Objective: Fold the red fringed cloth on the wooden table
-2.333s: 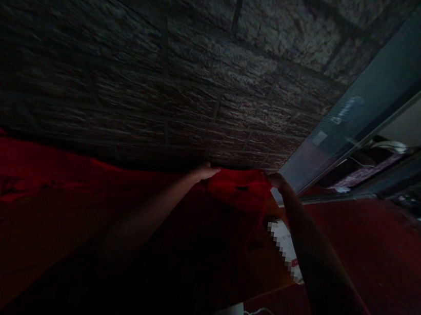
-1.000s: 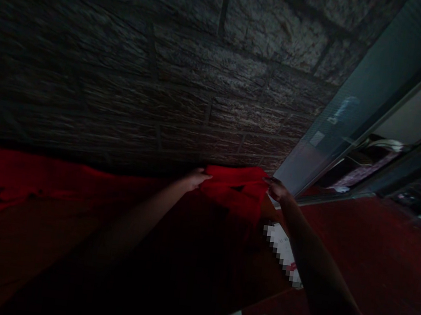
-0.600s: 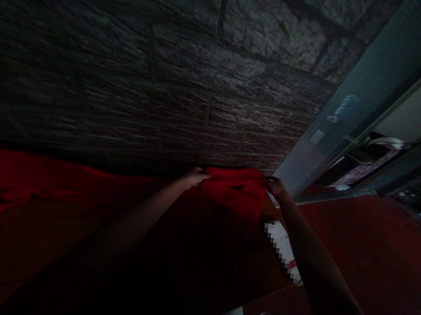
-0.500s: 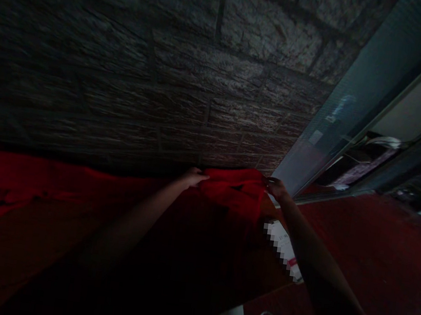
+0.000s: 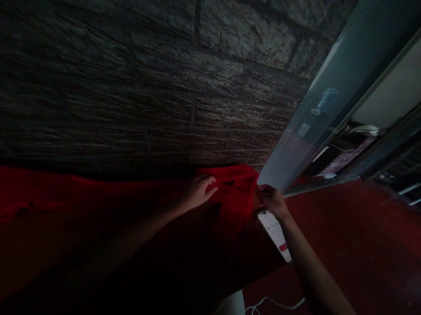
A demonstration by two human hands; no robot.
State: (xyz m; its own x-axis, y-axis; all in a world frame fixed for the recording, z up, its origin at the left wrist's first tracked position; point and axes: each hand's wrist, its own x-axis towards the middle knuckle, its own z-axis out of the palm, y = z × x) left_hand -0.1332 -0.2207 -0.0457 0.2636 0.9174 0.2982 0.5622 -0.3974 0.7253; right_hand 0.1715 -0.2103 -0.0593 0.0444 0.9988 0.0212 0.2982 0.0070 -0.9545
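Note:
A red cloth point(image 5: 235, 192) lies bunched against the foot of a dark brick wall point(image 5: 128, 74), on a dim wooden surface. My left hand point(image 5: 198, 191) rests on the cloth's left part with its fingers curled into the fabric. My right hand point(image 5: 271, 199) pinches the cloth's right edge, close to the window frame. More red cloth point(image 5: 15, 194) stretches away to the left along the wall.
A white phone-like slab point(image 5: 276, 234) lies on the surface just under my right wrist. A white cable point(image 5: 272, 306) trails on the dark red floor below. A glass pane and window frame point(image 5: 316, 120) rise at the right.
The view has swung to the right and down. Both hands have come slightly toward me with the cloth, and the left fingers are now curled further over the fabric.

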